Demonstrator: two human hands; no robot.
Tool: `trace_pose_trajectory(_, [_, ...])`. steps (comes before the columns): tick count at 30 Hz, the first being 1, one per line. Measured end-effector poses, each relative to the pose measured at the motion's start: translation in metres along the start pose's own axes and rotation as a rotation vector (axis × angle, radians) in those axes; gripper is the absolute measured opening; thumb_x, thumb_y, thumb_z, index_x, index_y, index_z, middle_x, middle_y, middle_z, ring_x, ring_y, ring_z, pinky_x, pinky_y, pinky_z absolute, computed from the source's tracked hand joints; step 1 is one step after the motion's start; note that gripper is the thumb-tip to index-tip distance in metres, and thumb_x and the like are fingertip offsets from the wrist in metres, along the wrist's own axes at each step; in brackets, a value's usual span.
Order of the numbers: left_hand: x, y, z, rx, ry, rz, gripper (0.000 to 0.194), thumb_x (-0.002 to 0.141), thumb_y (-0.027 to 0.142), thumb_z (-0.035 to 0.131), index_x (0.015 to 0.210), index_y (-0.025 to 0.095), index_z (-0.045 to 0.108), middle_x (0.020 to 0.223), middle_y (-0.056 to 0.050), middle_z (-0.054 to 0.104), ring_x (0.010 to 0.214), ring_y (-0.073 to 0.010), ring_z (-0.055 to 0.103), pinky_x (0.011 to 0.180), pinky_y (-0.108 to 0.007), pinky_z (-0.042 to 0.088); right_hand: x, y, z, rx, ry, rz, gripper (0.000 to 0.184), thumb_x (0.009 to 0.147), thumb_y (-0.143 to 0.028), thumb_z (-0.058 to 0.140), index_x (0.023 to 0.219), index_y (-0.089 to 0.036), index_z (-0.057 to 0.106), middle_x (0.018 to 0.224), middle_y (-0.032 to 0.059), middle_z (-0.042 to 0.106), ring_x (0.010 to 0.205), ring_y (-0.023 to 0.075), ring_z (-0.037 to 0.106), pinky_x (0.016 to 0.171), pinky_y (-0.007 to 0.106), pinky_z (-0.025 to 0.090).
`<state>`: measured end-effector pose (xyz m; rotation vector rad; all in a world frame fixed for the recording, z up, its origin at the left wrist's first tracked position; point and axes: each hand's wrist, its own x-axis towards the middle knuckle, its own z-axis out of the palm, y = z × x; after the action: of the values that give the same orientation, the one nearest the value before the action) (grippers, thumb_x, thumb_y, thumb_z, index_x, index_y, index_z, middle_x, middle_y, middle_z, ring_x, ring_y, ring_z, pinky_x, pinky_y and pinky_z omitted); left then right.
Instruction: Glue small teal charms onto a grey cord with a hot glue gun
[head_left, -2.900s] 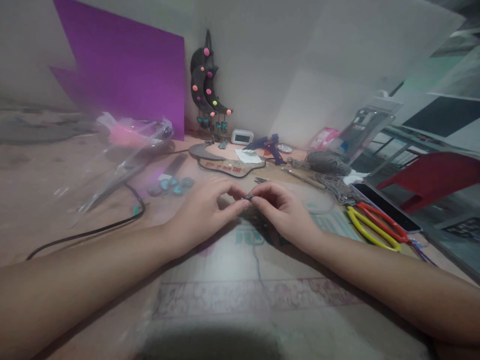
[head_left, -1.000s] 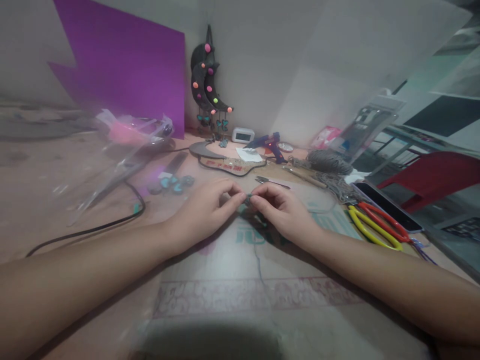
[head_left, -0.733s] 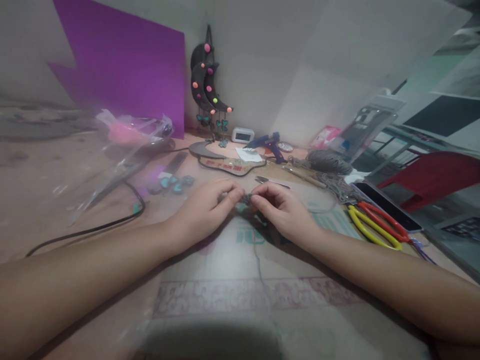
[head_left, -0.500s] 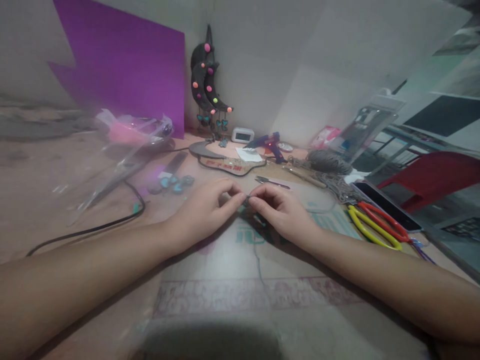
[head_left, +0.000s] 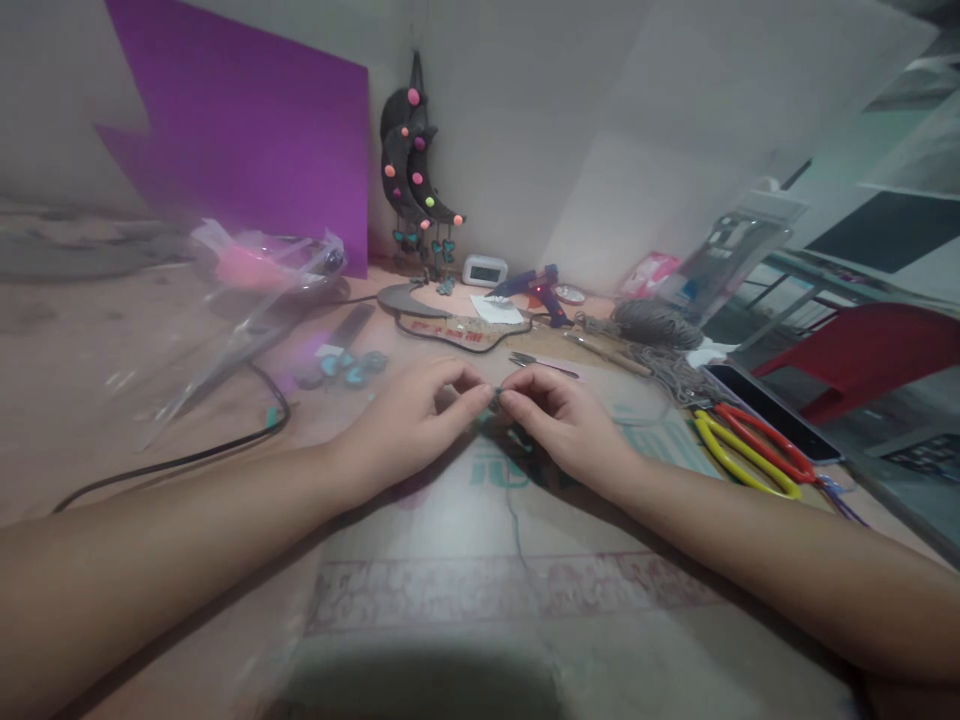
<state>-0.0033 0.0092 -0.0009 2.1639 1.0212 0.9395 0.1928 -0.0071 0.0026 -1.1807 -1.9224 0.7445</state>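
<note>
My left hand (head_left: pixel 424 415) and my right hand (head_left: pixel 566 420) meet above the middle of the table, thumbs and forefingers pinched. Between the fingertips they share a tiny dark grey-green piece (head_left: pixel 496 397), mostly covered; its kind is too small to make out. Just beyond my right hand lie tweezers or thread snips (head_left: pixel 544 364) with dark tips. Several teal-and-grey pieces (head_left: pixel 352 369) rest beyond my left hand. Below the fingers, a thin dark strand (head_left: pixel 515 520) runs down the printed sheet on the table (head_left: pixel 420 590).
Yellow-and-red-handled scissors or pliers (head_left: pixel 750 455), a phone (head_left: pixel 772 415) and grey yarn (head_left: pixel 656 325) lie to the right. A blue glue gun (head_left: pixel 544 290), a small clock (head_left: pixel 484 271) and a grey crescent (head_left: pixel 412 300) are at the back. A clear plastic bag (head_left: pixel 247 300) and black cable (head_left: pixel 180 463) lie left.
Both hands stay in the same place, with small shifts of the pinching fingertips around the tiny piece. The left thumb has drawn back slightly since 0.7 seconds ago.
</note>
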Motion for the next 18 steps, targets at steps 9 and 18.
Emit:
trace_pose_trajectory(9, [0.0004,-0.0017,-0.0008,0.049,0.020,0.042,0.021,0.095,0.032,0.051,0.085,0.018,0.063,0.086,-0.002,0.067,0.084,-0.0185,0.060,0.075,-0.031,0.043,0.0002,-0.0006,-0.0012,0.003,-0.022,-0.015,0.018,0.092,-0.032,0.057,0.084,-0.018,0.063,0.074,0.0007,0.064,0.067,0.0121,0.057,0.061,0.025,0.043])
trace_pose_trajectory(18, [0.0001,-0.0017,0.0003,-0.001,0.022,-0.003,0.027,0.097,0.036,0.046,0.083,0.019,0.061,0.080,0.000,0.065,0.079,-0.0176,0.059,0.071,-0.030,0.042,0.0007,0.0020,0.0000,0.020,-0.006,0.005,0.017,0.090,-0.033,0.057,0.086,-0.018,0.062,0.073,0.0007,0.065,0.064,0.0124,0.056,0.060,0.025,0.044])
